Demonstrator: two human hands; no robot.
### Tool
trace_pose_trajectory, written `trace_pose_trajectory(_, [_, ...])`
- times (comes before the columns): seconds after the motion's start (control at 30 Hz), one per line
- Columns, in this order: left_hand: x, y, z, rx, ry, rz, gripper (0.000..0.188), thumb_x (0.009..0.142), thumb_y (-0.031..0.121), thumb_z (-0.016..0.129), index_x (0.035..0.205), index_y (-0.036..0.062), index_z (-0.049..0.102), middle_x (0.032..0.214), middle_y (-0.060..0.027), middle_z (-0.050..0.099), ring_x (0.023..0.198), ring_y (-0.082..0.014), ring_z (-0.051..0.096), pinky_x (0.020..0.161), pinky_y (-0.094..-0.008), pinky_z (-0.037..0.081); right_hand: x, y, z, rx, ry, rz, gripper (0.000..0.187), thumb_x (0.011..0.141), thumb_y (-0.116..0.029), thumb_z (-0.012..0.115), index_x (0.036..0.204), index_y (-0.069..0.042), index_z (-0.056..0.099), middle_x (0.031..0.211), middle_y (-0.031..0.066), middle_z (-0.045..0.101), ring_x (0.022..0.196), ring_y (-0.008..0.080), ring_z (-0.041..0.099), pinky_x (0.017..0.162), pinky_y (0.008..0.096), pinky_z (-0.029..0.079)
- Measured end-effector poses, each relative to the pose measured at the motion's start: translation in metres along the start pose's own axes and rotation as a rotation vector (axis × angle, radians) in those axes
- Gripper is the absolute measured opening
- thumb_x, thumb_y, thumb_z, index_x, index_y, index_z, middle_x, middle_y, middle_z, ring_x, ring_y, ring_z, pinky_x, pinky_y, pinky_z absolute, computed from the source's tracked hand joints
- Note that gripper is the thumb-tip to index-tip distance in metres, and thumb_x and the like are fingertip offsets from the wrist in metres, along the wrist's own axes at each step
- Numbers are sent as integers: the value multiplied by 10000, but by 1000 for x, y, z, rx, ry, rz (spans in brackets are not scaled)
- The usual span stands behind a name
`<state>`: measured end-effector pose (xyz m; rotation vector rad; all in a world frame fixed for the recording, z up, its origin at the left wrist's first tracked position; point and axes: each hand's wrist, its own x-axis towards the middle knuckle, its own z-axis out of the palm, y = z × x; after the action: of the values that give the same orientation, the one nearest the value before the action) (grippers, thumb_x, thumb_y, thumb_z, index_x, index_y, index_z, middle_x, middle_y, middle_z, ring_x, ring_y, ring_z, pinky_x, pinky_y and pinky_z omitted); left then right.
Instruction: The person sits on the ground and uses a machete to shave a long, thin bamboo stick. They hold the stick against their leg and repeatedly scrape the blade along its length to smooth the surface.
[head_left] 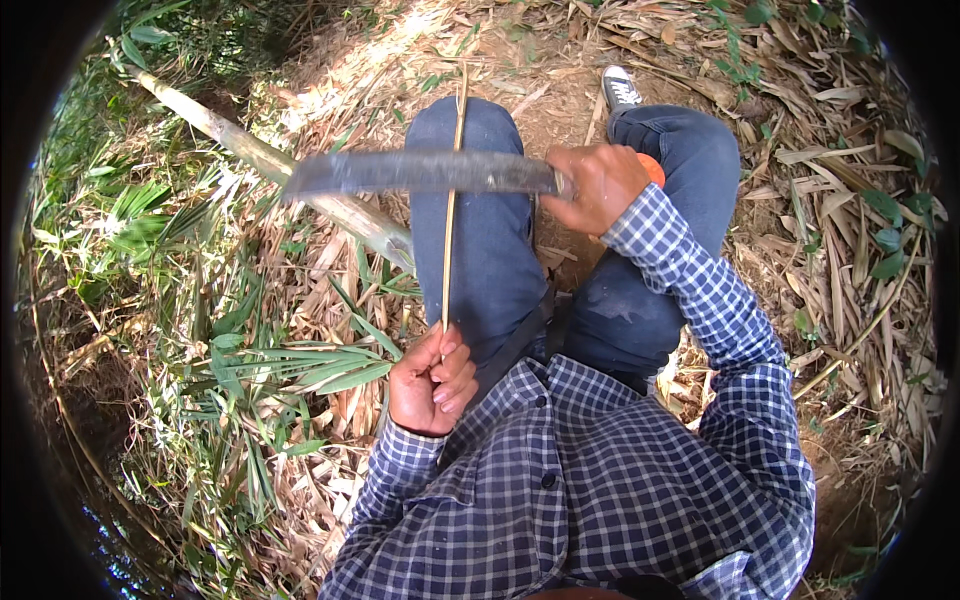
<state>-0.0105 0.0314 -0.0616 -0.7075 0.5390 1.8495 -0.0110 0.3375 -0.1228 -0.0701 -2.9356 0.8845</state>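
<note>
My left hand point(433, 382) pinches the near end of a thin, pale bamboo strip point(449, 245), which runs away from me over my left thigh and past the knee. In my right hand point(597, 186) is the handle of a machete point(420, 172), an orange end showing behind the fist. Its long, dark blade points left, level across the strip and above my thigh. Motion blurs the blade, and I cannot tell whether its edge touches the strip. Both hands are closed.
A bamboo pole point(245, 150) slants from the far left to beside my left leg. Green leaves point(320, 368) lie by my left hand. Dry leaf litter point(850, 180) covers the ground on the right. My sneaker point(621, 88) rests on bare soil ahead.
</note>
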Motion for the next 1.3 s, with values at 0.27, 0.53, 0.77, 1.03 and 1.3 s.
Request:
trace_pose_trajectory(0.27, [-2,0,2,44,11,14,227,1046,243,364,895,88,433,604,35,327,446,-89,333,376,-240,317,23,24,2,-78,63,100,195,744,-244,694,816,-69,645,566,154,599,538,346,624,527,424,515])
trace_pose_trajectory(0.53, [-3,-1,-7,49,-5,19,219,1040,240,384,899,81,438,595,39,325,433,-84,321,380,-234,313,35,45,-1,-83,23,194,233,764,-261,698,878,-59,680,647,160,643,601,329,645,569,446,508])
trace_pose_trajectory(0.77, [7,-11,5,750,296,333,310,1053,308,404,965,40,531,598,56,304,440,-42,262,388,-197,250,25,42,2,277,170,393,272,773,-251,692,817,15,664,611,136,617,548,240,601,577,373,481])
trace_pose_trajectory(1.03, [31,6,12,649,306,294,334,1067,342,370,1014,62,543,705,45,359,492,-23,262,427,-167,259,-16,-16,1,315,4,361,210,747,-179,700,854,-2,664,579,155,573,534,295,614,548,391,475])
trace_pose_trajectory(1.3, [40,2,15,540,174,258,169,1046,216,431,988,76,504,673,23,403,430,-47,278,344,-189,228,-46,-34,12,132,-106,-17,225,693,-231,732,812,-70,628,632,134,611,602,338,638,528,446,475])
